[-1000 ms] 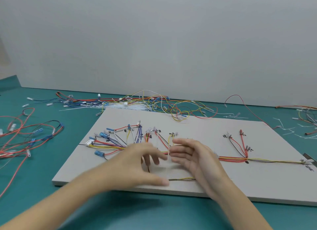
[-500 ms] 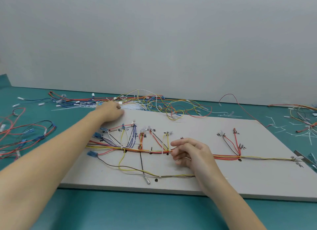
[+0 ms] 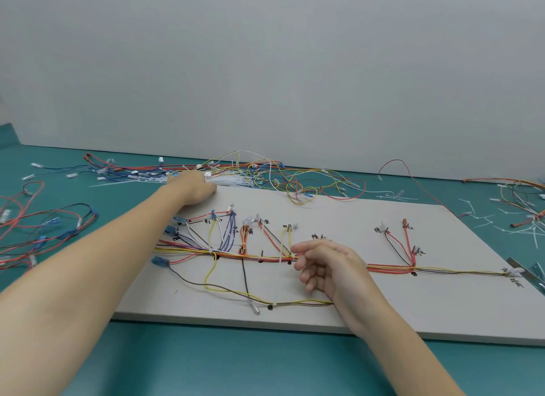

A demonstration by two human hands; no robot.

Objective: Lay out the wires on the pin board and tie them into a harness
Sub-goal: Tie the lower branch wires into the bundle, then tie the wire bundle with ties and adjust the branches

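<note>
Head view: left hand (image 3: 193, 189) has left the trunk and reached to the pin board's (image 3: 339, 218) far edge, fingers buried in the white cable ties (image 3: 230, 180); grip can't tell. Likely fetching one tie for the next bind. Right hand (image 3: 327, 264) stays loosely curled, fingertips touching the wire trunk (image 3: 265, 258) mid-board. Count: two hands, one board, one laid-out harness; loose wires (image 3: 44, 227) beyond counting.

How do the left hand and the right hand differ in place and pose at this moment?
The left hand reaches to the far edge of the pin board, at the pile of white cable ties; the right hand rests over the board's middle, beside the main wire bundle. The left hand's fingers are hidden behind its back; the right hand's fingers show, loosely curled and apart. Both arms are bare.
</note>
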